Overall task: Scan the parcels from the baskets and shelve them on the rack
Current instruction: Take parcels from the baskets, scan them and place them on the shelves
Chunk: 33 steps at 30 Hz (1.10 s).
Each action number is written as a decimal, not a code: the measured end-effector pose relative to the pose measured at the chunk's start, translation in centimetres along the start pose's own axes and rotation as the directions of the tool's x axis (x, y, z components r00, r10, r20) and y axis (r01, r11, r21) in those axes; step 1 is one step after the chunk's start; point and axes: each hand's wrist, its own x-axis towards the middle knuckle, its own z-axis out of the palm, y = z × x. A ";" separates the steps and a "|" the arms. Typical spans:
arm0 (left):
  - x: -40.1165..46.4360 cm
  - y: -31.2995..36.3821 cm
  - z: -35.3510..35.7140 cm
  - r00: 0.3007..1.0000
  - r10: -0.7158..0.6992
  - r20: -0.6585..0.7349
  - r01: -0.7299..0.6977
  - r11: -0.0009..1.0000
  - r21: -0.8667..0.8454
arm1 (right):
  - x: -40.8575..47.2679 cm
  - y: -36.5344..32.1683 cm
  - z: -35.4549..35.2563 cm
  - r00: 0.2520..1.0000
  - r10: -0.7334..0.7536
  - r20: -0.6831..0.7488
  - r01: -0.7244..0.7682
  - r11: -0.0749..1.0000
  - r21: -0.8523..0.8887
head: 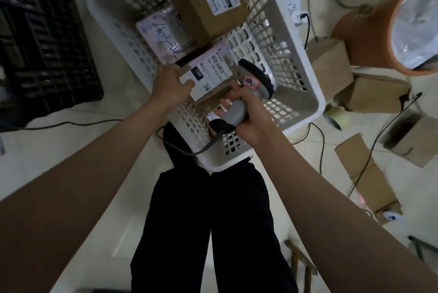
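parcel: small brown cardboard box (208,84) with a white shipping label, barcode and "15H" printed on it; sits at the near end of the white basket (296,74), right between my two hands
left hand: my left hand (170,85) grips the parcel's left edge, thumb curled over onto the label
right hand: my right hand (246,114) wraps the grey handle of the barcode scanner (253,86); scanner head is just beside the label's right edge, fingertips close to the box
scanner: grey plastic, black rim on head, small handwritten sticker on top, black cable (184,149) from the handle base
basket: white plastic, perforated lattice walls and floor, rectangular
other parcels: larger brown carton (189,8) with white label at far end; soft pinkish poly mailer (163,36) with marker writing to its left
surroundings: black plastic crate (42,43) on the floor at left; loose cardboard boxes (331,65) at right
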 end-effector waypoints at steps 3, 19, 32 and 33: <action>2.8 -0.2 0.9 0.997 -0.021 0.068 0.015 0.997 0.081 | 2.0 0.6 0.1 0.998 -0.029 0.051 0.029 1.000 0.009; 5.1 -1.8 4.3 0.994 -0.094 0.057 0.095 0.995 -0.009 | 3.5 1.1 -1.1 0.994 -0.063 0.086 0.061 0.998 0.027; -9.0 3.6 -0.2 0.983 -0.131 0.131 0.173 0.897 -0.406 | -12.5 -4.0 0.4 0.976 -0.157 0.154 0.168 0.984 -0.065; -10.7 4.2 -1.1 0.984 -0.130 0.123 0.171 0.885 -0.432 | -14.4 -4.3 1.0 0.974 -0.168 0.151 0.184 0.979 -0.093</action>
